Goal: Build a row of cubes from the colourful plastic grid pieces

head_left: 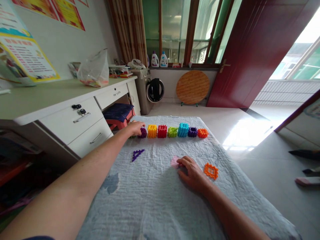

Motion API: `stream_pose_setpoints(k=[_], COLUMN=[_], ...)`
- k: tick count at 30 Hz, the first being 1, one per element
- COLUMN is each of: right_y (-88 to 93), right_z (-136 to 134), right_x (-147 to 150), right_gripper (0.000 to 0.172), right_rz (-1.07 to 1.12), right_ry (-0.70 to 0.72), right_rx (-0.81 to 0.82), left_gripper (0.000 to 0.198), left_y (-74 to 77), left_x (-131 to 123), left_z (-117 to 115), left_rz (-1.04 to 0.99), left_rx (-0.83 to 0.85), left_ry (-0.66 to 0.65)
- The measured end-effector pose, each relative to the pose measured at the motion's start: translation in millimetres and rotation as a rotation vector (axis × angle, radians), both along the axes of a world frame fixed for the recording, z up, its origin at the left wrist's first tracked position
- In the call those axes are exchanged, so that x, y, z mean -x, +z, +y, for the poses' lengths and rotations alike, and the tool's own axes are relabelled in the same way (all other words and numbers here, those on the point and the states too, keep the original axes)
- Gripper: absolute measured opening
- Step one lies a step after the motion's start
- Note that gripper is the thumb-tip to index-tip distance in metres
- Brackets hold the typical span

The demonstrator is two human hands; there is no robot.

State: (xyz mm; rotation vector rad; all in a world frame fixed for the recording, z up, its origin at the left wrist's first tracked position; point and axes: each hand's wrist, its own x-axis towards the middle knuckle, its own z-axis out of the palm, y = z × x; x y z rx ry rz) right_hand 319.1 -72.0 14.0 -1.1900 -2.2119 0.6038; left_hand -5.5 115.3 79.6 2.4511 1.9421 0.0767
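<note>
At the left end of a row of colourful interlocking plastic blocks, my left hand [137,128] has its fingers bent over a dark purple block stack [142,133], partly covering it. A bit of green block [133,136] shows below that hand. Rightward stand a yellow stack [152,131], a red stack [162,131], a lime green stack [172,132], a turquoise stack [183,130], a purple block [192,132] and an orange block [203,133]. My right hand [190,170] rests open on the cloth, fingers at a pale pink patch [174,162].
A purple triangular piece [137,154] and an orange square frame [211,171] lie loose on the cloth-covered table [150,196]. To the left is a desk [50,96] with a plastic bag [94,71]. A stool [119,113] stands beyond my left arm.
</note>
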Motion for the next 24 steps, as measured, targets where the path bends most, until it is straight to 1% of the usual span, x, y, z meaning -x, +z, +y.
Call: stream_pose_setpoints(k=[2, 4, 6, 8, 9, 11, 12, 14, 16, 18, 21, 24], right_y=[0.0, -0.4, -0.7, -0.9, -1.0, -1.4, -1.7, -2.7, -4.2, -5.9, -7.9, -5.3], right_z=[-0.3, -0.1, 0.8, 2.7, 3.8, 6.2, 7.3, 8.6, 8.7, 7.6, 5.4, 6.3], right_x=[-0.5, -2.3, -5.6, -10.0, -12.3, -16.1, -17.3, -18.2, -17.1, -14.6, -10.6, -12.7], right_gripper=[0.035, 0.037, 0.036, 0.034, 0.033, 0.032, 0.032, 0.031, 0.029, 0.028, 0.027, 0.025], right_rz=[0.008, 0.026, 0.052, 0.072, 0.077, 0.074, 0.063, 0.026, -0.011, -0.027, -0.028, -0.035], right_ry=[0.007, 0.002, -0.032, -0.09, -0.121, -0.168, -0.185, -0.2, -0.194, -0.183, -0.173, -0.166], right_rx=[-0.004, -0.008, -0.029, -0.061, -0.075, -0.087, -0.088, -0.088, -0.089, -0.098, -0.115, -0.127], left_gripper=[0.053, 0.053, 0.048, 0.04, 0.038, 0.034, 0.034, 0.037, 0.041, 0.041, 0.038, 0.032], left_y=[0.1, 1.5, 2.8, 1.4, -1.1, -10.2, -16.6, -31.0, -44.0, -52.3, -53.9, -48.3], left_x=[-0.6, -3.6, -9.0, -14.7, -16.6, -16.5, -14.2, -5.8, 4.1, 11.3, 13.1, 6.6], left_z=[-2.2, -9.2, -22.9, -43.1, -54.7, -78.0, -88.7, -106.2, -118.1, -125.2, -130.0, -132.2], left_rz=[-0.005, -0.018, -0.049, -0.104, -0.139, -0.221, -0.251, -0.253, -0.213, -0.213, -0.234, -0.224], left_rx=[-0.029, -0.083, -0.187, -0.255, -0.247, -0.151, -0.089, 0.024, 0.105, 0.122, 0.083, 0.072], left_ry=[-0.004, -0.02, -0.07, -0.16, -0.209, -0.311, -0.333, -0.3, -0.221, -0.142, -0.106, -0.113])
